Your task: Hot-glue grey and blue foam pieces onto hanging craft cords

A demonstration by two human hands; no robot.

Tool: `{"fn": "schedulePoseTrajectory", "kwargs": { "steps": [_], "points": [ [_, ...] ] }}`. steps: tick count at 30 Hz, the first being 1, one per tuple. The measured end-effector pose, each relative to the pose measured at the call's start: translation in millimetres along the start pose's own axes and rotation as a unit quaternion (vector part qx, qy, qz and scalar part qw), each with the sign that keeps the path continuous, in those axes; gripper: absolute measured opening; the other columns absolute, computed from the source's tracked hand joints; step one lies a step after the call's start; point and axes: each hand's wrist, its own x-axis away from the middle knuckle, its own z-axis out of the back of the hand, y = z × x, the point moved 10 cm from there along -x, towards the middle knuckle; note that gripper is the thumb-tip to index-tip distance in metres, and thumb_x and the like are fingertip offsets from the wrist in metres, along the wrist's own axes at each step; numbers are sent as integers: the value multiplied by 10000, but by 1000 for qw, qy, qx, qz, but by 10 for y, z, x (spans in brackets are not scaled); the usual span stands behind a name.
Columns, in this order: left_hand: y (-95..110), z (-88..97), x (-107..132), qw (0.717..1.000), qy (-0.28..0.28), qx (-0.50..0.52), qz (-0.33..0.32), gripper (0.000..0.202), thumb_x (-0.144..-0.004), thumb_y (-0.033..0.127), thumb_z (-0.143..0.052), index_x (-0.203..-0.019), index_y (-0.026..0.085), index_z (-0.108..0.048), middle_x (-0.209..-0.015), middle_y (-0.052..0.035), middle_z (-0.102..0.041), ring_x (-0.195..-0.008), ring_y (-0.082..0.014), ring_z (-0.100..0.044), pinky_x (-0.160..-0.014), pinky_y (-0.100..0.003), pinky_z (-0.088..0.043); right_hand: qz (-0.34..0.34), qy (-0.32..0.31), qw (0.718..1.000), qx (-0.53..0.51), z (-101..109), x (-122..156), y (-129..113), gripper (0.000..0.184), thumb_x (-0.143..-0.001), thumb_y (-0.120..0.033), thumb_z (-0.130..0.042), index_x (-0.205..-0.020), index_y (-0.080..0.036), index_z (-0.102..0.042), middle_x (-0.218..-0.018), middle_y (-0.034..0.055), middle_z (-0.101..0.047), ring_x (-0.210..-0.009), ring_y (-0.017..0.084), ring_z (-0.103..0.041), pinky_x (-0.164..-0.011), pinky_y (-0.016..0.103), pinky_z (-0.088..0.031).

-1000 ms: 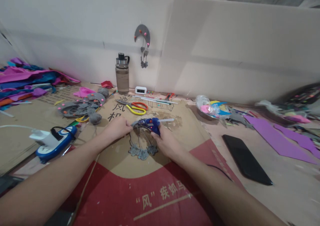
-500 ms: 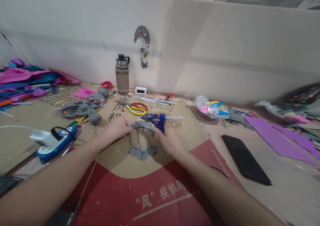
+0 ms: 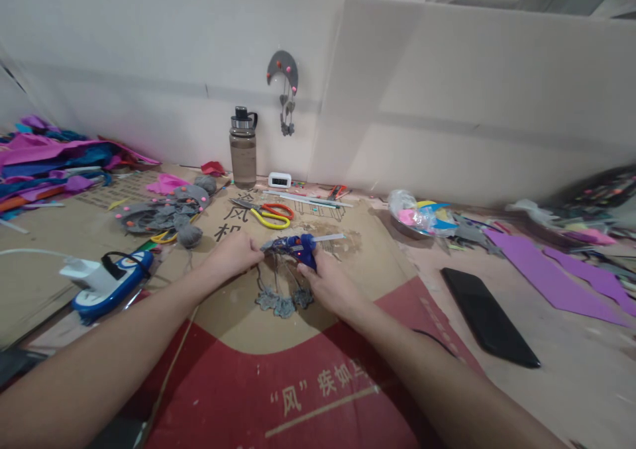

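Observation:
My right hand [image 3: 330, 278] is wrapped round a blue glue gun [image 3: 304, 251], with a pale glue stick [image 3: 332, 237] poking out of its back end. The gun's tip points left, over a grey felt crescent that it mostly hides. My left hand [image 3: 236, 255] pinches the crescent's left end. Yarn strands hang from the crescent to several grey felt flowers [image 3: 282, 306] lying on the cardboard [image 3: 238, 333]. Whether the tip touches the felt I cannot tell.
Scissors [image 3: 268, 216] with yellow and red handles lie just beyond my hands. A bottle [image 3: 243, 151] and a small digital clock [image 3: 279, 180] stand by the wall. A blue power strip [image 3: 114, 287] is at left, a black phone [image 3: 487, 316] at right. A similar crescent [image 3: 283, 68] hangs on the wall.
My right hand has let go of the crescent's right end. The glue gun has swung left and nearer, so it now covers most of the crescent. My left hand has stayed put.

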Motion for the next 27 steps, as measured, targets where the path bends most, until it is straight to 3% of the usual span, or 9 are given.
{"fn": "schedulePoseTrajectory", "kwargs": {
  "steps": [12,16,21,27],
  "points": [
    [51,182,27,999,19,12,-36,189,-679,325,-589,-720,161,-674,-654,-29,-673,-594,-148,-582,-554,-229,-394,-11,-1,1000,-1,-9,4,-3,341,-846,-246,-473,-1181,-180,-463,-1097,111,-604,-964,213,-571,-854,353,-417],
    [133,234,20,994,15,18,-106,209,-751,301,-545,-815,180,-702,-823,-34,-707,-743,-161,-615,-659,-229,-428,-14,-3,1000,7,-15,1,19,356,-850,-256,-474,-1198,-180,-456,-1098,117,-605,-956,222,-573,-845,363,-422],
    [288,127,16,978,6,-41,-205,206,-785,252,-549,-859,200,-734,-887,-51,-709,-846,-176,-610,-799,-257,-422,-7,-3,1000,-3,-15,-4,12,368,-852,-256,-480,-1212,-189,-445,-1101,106,-609,-976,218,-568,-849,350,-421],
    [346,108,55,969,18,-105,-222,198,-798,226,-551,-832,182,-742,-865,-58,-710,-838,-181,-612,-789,-270,-425,-24,-10,1000,-13,-32,-9,41,354,-853,-253,-485,-1202,-199,-450,-1106,87,-610,-987,197,-566,-858,325,-412]
  ]
}}
